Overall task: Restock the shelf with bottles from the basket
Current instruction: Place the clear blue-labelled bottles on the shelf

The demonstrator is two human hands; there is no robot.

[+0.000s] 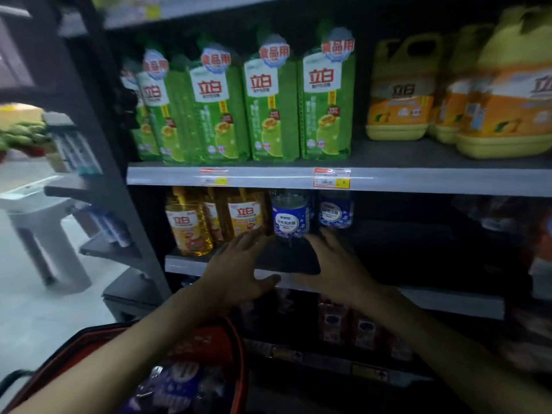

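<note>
A clear bottle with a blue label (289,216) stands near the front of the middle shelf (191,262), and a second one (336,212) stands behind it to the right. My left hand (239,267) and my right hand (331,264) hover just in front of the first bottle, one on each side, fingers spread and holding nothing. The red basket (239,354) sits at the bottom left and holds several blue-labelled bottles (176,383).
Amber bottles (188,225) fill the left of the same shelf. Green refill packs (268,109) and yellow jugs (400,94) stand on the shelf above. The right part of the middle shelf is dark. A white stool (41,228) stands on the aisle floor at the left.
</note>
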